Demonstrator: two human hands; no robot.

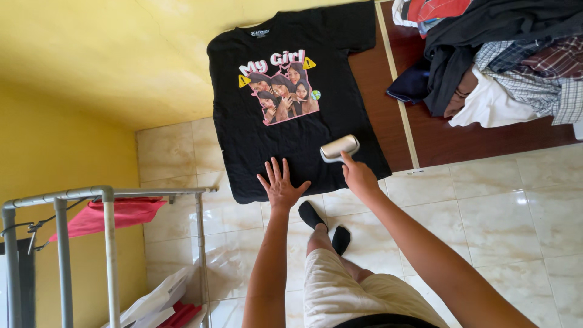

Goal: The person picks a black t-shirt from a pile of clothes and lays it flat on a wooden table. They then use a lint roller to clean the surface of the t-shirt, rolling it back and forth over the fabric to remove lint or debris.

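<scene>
A yellow wall (91,67) fills the left and top of the view, and a floor of pale glossy tiles (498,212) runs below it. A black T-shirt (291,140) with a bright printed picture of faces on its chest lies spread flat, front side up, its hem toward the person; it lies partly on the tiles and partly over a dark brown wooden panel (437,136) with a pale strip along its edge. On that panel, at the upper right, sits a heap of clothes (504,54): dark garments, checked shirts, something white and a bit of red. At the lower left stands a grey metal rack (64,243) with a red cloth (115,214) draped under its top bar, and white plastic bags (164,297) lie at its foot.

The person wears light shorts (346,291) and black socks (325,225), the feet just short of the shirt's hem. The left hand (280,184) rests palm down on the lower part of the shirt, its fingers spread wide and flat against the cloth. The right hand (358,175) is near it on the shirt, its fingers closed around the handle of a lint roller (339,148), whose pale cylinder lies against the black fabric below the printed picture.
</scene>
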